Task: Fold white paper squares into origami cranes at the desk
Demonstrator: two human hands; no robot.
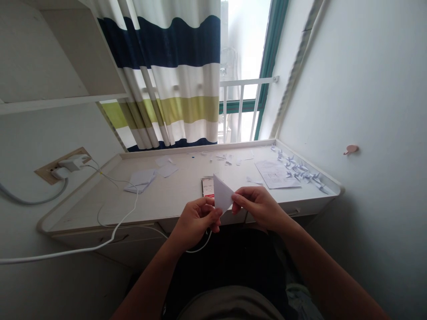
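Note:
A sheet of white paper folded into a triangle point(221, 194) is held up between my two hands, above the desk's front edge. My left hand point(200, 218) pinches its lower left part between thumb and fingers. At the right corner, the thumb and fingertips of my right hand point(255, 202) close on the same paper. Just behind the paper lies a phone point(207, 186) with a timer-like screen, partly hidden by the paper and my left hand.
Several folded paper figures point(298, 168) line the desk's right side beside a printed sheet point(276, 174). Loose paper squares point(142, 180) lie at left, with scraps point(225, 158) along the back. A white cable point(125, 218) runs from the wall socket point(63, 165) across the front left.

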